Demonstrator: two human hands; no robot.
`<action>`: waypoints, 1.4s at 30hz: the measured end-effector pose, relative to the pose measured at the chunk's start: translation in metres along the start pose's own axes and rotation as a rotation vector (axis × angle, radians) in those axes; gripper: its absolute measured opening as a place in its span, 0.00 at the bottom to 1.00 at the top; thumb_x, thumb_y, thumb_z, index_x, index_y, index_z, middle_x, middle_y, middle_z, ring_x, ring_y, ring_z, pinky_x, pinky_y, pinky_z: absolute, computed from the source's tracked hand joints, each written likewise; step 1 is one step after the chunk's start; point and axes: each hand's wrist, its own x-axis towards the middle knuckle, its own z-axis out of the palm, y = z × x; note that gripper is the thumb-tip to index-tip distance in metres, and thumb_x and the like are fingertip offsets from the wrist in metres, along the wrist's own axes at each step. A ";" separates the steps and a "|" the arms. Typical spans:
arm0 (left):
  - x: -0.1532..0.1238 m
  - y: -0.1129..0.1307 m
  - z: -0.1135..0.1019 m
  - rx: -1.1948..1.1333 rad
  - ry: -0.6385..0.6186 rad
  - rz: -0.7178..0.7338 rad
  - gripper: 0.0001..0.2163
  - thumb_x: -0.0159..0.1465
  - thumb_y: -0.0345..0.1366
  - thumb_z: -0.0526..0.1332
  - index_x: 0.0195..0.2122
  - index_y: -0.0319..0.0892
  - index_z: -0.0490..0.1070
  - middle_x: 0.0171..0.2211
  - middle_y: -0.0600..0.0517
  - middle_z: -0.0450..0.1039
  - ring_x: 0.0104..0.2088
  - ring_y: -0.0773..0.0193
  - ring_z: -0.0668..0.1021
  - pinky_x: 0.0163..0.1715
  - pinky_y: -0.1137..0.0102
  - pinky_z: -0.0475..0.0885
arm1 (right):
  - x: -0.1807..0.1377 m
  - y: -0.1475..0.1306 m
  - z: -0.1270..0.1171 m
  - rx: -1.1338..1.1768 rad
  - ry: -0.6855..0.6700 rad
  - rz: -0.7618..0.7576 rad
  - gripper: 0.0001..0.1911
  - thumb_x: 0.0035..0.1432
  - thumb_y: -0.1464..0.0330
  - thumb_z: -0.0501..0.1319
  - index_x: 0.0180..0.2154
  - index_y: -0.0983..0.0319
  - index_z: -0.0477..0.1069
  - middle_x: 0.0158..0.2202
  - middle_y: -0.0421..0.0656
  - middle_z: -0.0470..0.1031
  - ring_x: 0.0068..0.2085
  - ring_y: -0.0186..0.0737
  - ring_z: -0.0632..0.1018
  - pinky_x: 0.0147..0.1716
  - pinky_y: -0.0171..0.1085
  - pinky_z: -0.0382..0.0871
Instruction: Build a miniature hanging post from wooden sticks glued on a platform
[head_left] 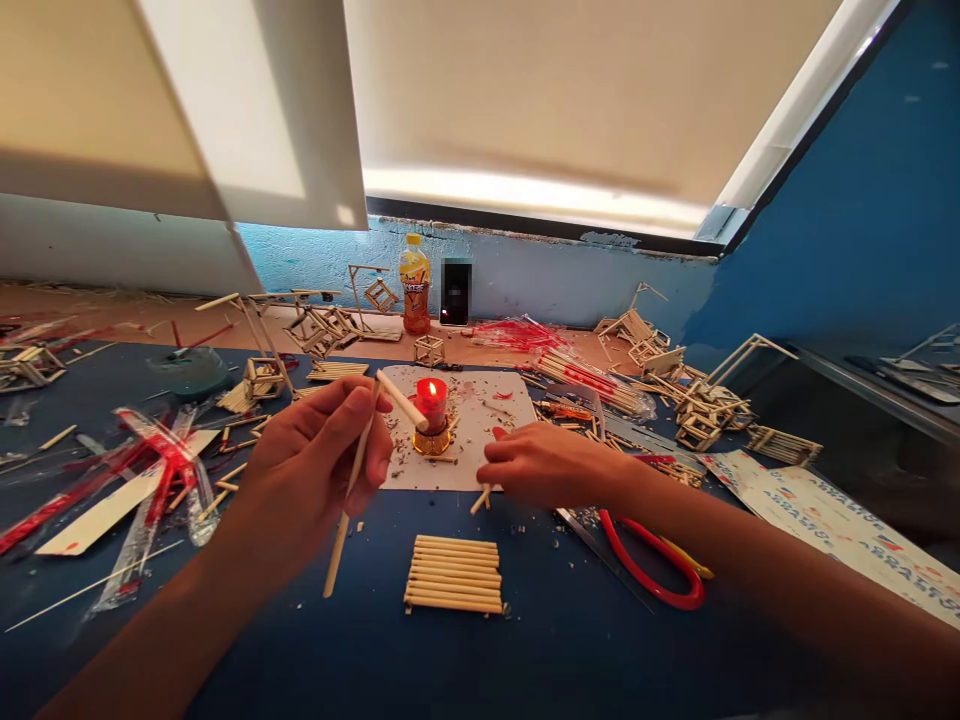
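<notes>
Wooden sticks (403,401) pinched in left hand (326,440); right hand (546,464) palm-down.

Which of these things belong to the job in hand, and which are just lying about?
Seemingly in use:
- two wooden sticks, held in the left hand
- lit red candle beside them
- probably the row of sticks in front

Apparently lying about:
- yellow-capped drink bottle
- smartphone
- plastic wrappers

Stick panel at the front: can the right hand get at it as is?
Likely yes. The right hand is just beyond the stick panel, slightly to its right. Short sticks near the way look no real obstacle, and nothing seen covers the panel.
</notes>
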 end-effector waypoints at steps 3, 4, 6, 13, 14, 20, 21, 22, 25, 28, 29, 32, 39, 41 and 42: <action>-0.001 0.000 0.001 0.003 0.000 0.003 0.18 0.55 0.49 0.79 0.30 0.44 0.76 0.15 0.58 0.71 0.12 0.75 0.65 0.13 0.81 0.61 | 0.008 -0.002 0.009 0.046 -0.017 -0.063 0.13 0.67 0.80 0.56 0.34 0.61 0.76 0.32 0.42 0.76 0.32 0.38 0.71 0.39 0.41 0.64; -0.001 0.000 0.000 0.005 -0.005 0.007 0.17 0.55 0.49 0.79 0.30 0.44 0.76 0.15 0.58 0.71 0.12 0.75 0.65 0.13 0.81 0.61 | 0.009 -0.001 0.010 0.071 -0.010 -0.062 0.13 0.67 0.79 0.57 0.32 0.61 0.74 0.30 0.41 0.75 0.31 0.38 0.70 0.39 0.41 0.64; -0.001 -0.001 -0.001 0.015 -0.017 0.011 0.15 0.56 0.47 0.78 0.31 0.44 0.78 0.16 0.57 0.72 0.13 0.74 0.66 0.14 0.80 0.61 | 0.009 0.002 0.012 0.140 0.029 -0.034 0.10 0.64 0.76 0.60 0.30 0.60 0.72 0.27 0.39 0.73 0.29 0.37 0.68 0.36 0.39 0.63; 0.002 -0.004 -0.004 0.006 -0.069 0.015 0.13 0.62 0.47 0.75 0.30 0.46 0.77 0.17 0.56 0.73 0.13 0.75 0.67 0.14 0.80 0.61 | 0.003 -0.002 0.005 0.502 0.318 0.321 0.10 0.70 0.72 0.47 0.45 0.61 0.65 0.28 0.34 0.64 0.24 0.32 0.62 0.23 0.31 0.58; 0.002 -0.005 -0.005 0.009 -0.072 0.015 0.13 0.63 0.47 0.74 0.31 0.46 0.77 0.17 0.56 0.73 0.13 0.75 0.68 0.15 0.80 0.62 | 0.003 -0.005 0.004 0.548 0.317 0.344 0.10 0.71 0.71 0.47 0.46 0.61 0.66 0.28 0.34 0.64 0.24 0.32 0.62 0.23 0.31 0.59; 0.003 -0.006 -0.005 0.010 -0.064 0.034 0.12 0.63 0.45 0.74 0.31 0.46 0.76 0.16 0.58 0.70 0.14 0.74 0.67 0.14 0.80 0.61 | 0.009 -0.026 0.004 0.678 0.289 0.373 0.06 0.61 0.75 0.58 0.39 0.59 0.65 0.26 0.31 0.62 0.26 0.31 0.63 0.27 0.32 0.59; 0.003 -0.004 -0.004 0.009 -0.052 0.044 0.13 0.62 0.45 0.74 0.30 0.45 0.76 0.16 0.58 0.69 0.14 0.74 0.66 0.14 0.80 0.61 | 0.009 -0.028 0.004 0.685 0.278 0.366 0.07 0.58 0.76 0.59 0.36 0.59 0.64 0.26 0.31 0.61 0.27 0.31 0.62 0.27 0.32 0.58; 0.002 -0.002 -0.004 0.008 -0.039 0.052 0.13 0.62 0.45 0.75 0.30 0.45 0.75 0.16 0.58 0.68 0.14 0.74 0.66 0.14 0.80 0.61 | 0.009 -0.030 0.004 0.692 0.261 0.354 0.09 0.56 0.77 0.60 0.34 0.58 0.63 0.26 0.31 0.61 0.27 0.31 0.62 0.27 0.32 0.58; 0.000 0.008 -0.004 -0.009 0.002 0.082 0.11 0.62 0.42 0.74 0.32 0.42 0.76 0.16 0.58 0.66 0.15 0.74 0.66 0.14 0.80 0.61 | 0.003 -0.030 0.001 0.707 0.182 0.322 0.11 0.54 0.79 0.61 0.29 0.59 0.62 0.26 0.31 0.61 0.28 0.30 0.63 0.27 0.32 0.57; 0.000 0.021 -0.009 -0.055 0.094 0.130 0.07 0.66 0.34 0.68 0.31 0.40 0.75 0.15 0.59 0.63 0.14 0.75 0.65 0.14 0.80 0.60 | -0.007 -0.023 -0.003 0.699 0.127 0.339 0.07 0.57 0.77 0.63 0.32 0.59 0.69 0.25 0.31 0.65 0.27 0.31 0.66 0.27 0.32 0.58; 0.001 0.024 -0.012 -0.077 0.141 0.145 0.07 0.67 0.32 0.65 0.30 0.40 0.74 0.15 0.59 0.62 0.13 0.75 0.64 0.13 0.80 0.59 | -0.011 -0.019 -0.003 0.690 0.136 0.364 0.05 0.60 0.75 0.63 0.35 0.59 0.72 0.25 0.32 0.67 0.26 0.31 0.66 0.27 0.33 0.58; 0.003 0.031 -0.021 -0.141 0.227 0.171 0.11 0.71 0.28 0.59 0.30 0.39 0.73 0.15 0.59 0.60 0.13 0.75 0.62 0.13 0.80 0.59 | -0.025 -0.003 -0.005 0.648 0.270 0.476 0.05 0.67 0.65 0.63 0.38 0.60 0.75 0.26 0.34 0.68 0.27 0.34 0.67 0.27 0.35 0.58; 0.003 0.029 -0.029 -0.149 0.176 0.247 0.11 0.73 0.25 0.57 0.33 0.37 0.74 0.19 0.57 0.63 0.18 0.74 0.65 0.18 0.79 0.65 | -0.064 0.033 -0.013 0.607 0.732 0.707 0.32 0.76 0.49 0.42 0.37 0.60 0.76 0.30 0.43 0.72 0.33 0.41 0.74 0.34 0.40 0.68; 0.003 0.027 -0.025 -0.128 0.190 0.245 0.11 0.72 0.26 0.58 0.31 0.38 0.74 0.19 0.57 0.62 0.18 0.74 0.64 0.16 0.79 0.64 | -0.073 0.038 -0.017 0.592 0.736 0.725 0.33 0.76 0.48 0.43 0.39 0.60 0.78 0.24 0.39 0.65 0.26 0.39 0.69 0.28 0.39 0.64; 0.003 0.027 -0.023 -0.128 0.196 0.236 0.11 0.71 0.27 0.58 0.30 0.38 0.74 0.18 0.57 0.61 0.18 0.73 0.64 0.14 0.79 0.62 | -0.077 0.039 -0.019 0.580 0.718 0.722 0.32 0.76 0.48 0.44 0.41 0.60 0.78 0.22 0.37 0.62 0.23 0.38 0.67 0.25 0.38 0.63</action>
